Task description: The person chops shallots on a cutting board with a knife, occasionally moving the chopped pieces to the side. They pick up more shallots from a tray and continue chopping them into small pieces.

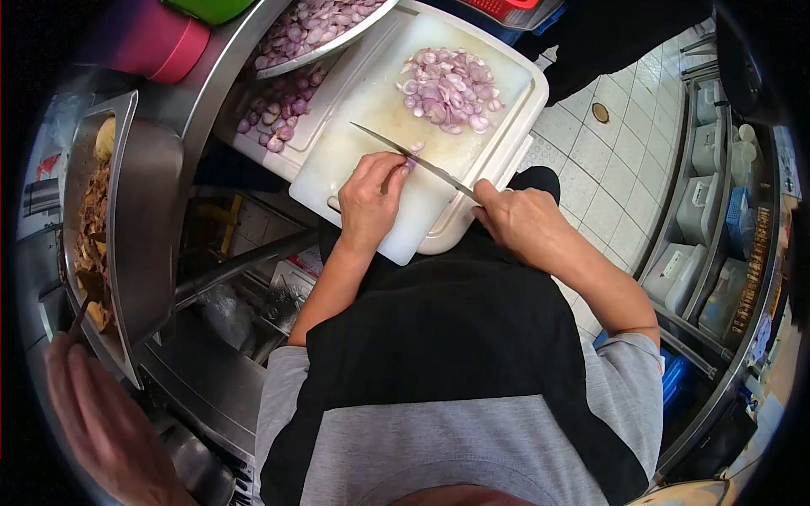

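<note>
Below the board, a black apron (447, 337) covers the person's lap over a grey shirt (439, 447). The left hand (369, 194) is bunched, its fingertips and thumb pinching a shallot piece (409, 164) against the board (325, 173). The right hand (525, 218) is curled closed around the handle of a knife (439, 174), whose blade slants across the board, just beside the left fingertips. The exact contact between edge and piece is too small to make out.

Past the blade, a heap of slices (450, 88) lies on the board's far end. The board rests on a white tub (537, 84). Left of the board are whole shallots (283, 110), partly under the rim of a bowl (354, 35) filled with more shallots (316, 29).

Farther left, a steel tray (148, 202) holds brown food (94, 228). Another person's hand (101, 430) is at its lower end, seemingly gripping a thin dark handle (80, 319), though the view is dim there. Beyond the tray stands a pink bucket (173, 51). To the right, past the floor tiles (612, 160), a rack holds grey bins (696, 207).
</note>
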A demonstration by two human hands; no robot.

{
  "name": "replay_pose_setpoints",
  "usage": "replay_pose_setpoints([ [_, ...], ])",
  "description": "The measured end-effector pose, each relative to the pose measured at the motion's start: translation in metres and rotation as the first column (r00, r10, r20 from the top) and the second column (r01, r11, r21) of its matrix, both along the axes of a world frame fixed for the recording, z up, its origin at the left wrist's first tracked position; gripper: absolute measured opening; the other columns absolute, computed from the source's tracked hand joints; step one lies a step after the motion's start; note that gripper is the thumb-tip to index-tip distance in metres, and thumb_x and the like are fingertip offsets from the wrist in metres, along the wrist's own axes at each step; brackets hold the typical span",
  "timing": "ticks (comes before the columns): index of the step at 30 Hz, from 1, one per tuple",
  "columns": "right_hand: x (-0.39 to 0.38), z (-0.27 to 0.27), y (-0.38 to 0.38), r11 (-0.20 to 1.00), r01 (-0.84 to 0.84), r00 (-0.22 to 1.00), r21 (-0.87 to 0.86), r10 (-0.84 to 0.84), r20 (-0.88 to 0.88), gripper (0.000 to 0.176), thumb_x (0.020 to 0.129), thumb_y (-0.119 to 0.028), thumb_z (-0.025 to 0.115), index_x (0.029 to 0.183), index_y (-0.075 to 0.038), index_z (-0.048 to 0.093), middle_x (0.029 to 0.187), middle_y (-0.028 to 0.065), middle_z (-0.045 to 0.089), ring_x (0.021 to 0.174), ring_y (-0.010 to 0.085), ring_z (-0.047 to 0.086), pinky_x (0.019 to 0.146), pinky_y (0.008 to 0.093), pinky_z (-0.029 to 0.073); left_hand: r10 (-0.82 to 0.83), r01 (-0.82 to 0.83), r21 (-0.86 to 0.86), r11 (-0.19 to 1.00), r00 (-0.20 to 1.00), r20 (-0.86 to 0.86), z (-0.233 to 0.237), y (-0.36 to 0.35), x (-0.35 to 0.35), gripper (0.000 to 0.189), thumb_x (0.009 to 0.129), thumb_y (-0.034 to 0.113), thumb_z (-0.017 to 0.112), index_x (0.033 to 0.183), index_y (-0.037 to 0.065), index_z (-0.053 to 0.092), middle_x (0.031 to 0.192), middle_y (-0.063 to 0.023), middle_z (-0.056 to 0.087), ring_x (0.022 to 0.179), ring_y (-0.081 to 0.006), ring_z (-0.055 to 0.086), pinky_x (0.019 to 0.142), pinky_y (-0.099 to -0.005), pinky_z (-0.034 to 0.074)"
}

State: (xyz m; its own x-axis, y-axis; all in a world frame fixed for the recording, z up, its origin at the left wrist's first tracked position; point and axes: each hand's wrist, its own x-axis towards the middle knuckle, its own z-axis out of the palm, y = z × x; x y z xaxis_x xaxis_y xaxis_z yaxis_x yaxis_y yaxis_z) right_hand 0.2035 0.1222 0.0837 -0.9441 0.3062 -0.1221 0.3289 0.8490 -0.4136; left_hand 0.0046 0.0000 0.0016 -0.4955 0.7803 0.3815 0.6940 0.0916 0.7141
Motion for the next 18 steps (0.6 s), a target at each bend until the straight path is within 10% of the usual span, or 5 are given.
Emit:
replay_pose_setpoints([
  [18, -0.009, -0.003, -0.001, 0.999, 0.007, 1.0, -0.034, -0.007, 0.003, 0.025, 0.095, -0.023, 0.057, 0.096, -0.002, 0.044, 0.061, 0.0185, 0.061, 0.059, 0.0404, 0.063, 0.051, 0.0492, 0.048, 0.017, -0.017, -0.017, 1.0, 1.0, 0.02, 0.003, -0.001, 0.002, 0.015, 0.082, 0.004, 0.071, 0.097, 0.003, 0.069, 0.097, -0.0111, 0.068, 0.083, -0.0281, 0.068, 0.073, -0.0354, 0.055],
])
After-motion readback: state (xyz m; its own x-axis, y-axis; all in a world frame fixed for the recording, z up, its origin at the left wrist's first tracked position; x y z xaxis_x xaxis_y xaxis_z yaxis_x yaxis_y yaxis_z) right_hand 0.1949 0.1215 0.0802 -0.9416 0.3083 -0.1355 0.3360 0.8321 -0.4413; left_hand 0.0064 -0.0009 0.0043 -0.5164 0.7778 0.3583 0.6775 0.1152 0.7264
